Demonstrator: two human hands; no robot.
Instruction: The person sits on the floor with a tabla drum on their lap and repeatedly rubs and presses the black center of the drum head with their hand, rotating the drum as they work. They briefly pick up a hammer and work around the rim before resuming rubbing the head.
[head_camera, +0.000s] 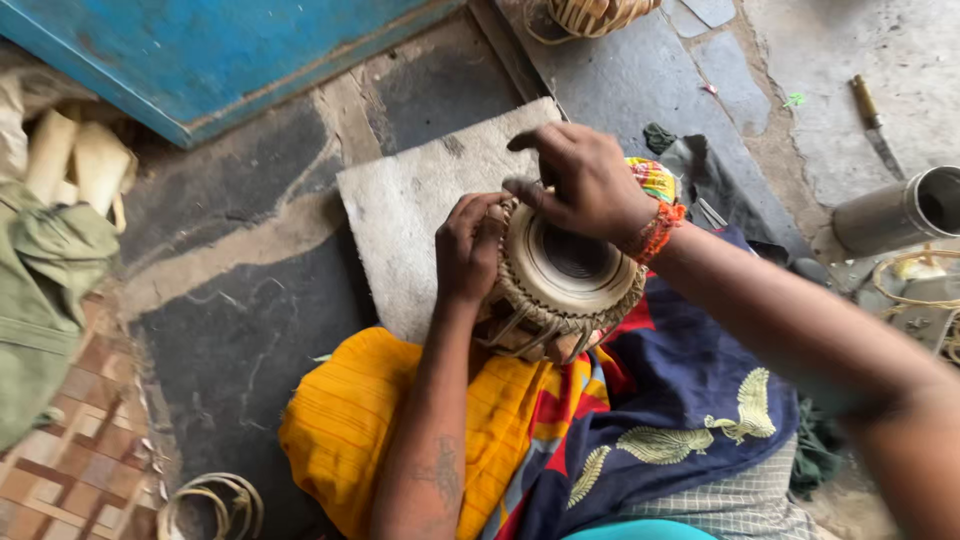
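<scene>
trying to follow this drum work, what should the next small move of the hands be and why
Probably a small turn of the tabla drum toward the next stretch of its braided rim. The left hand grips the side by the lacing straps, the right hand pinches at the far rim, and the drum leans on the lap cloth, so only that stretch is within reach of the fingertips.

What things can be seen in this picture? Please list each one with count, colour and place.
drum: one, cream head with dark centre, on the lap
cloth: one, yellow, red and navy, under the drum
mat: one, grey, on the floor ahead
board: one, blue, top left
knife: one, top right
can: one, metal, right edge
left hand: grips the drum's side
right hand: at the drum's rim, orange wristband
</scene>
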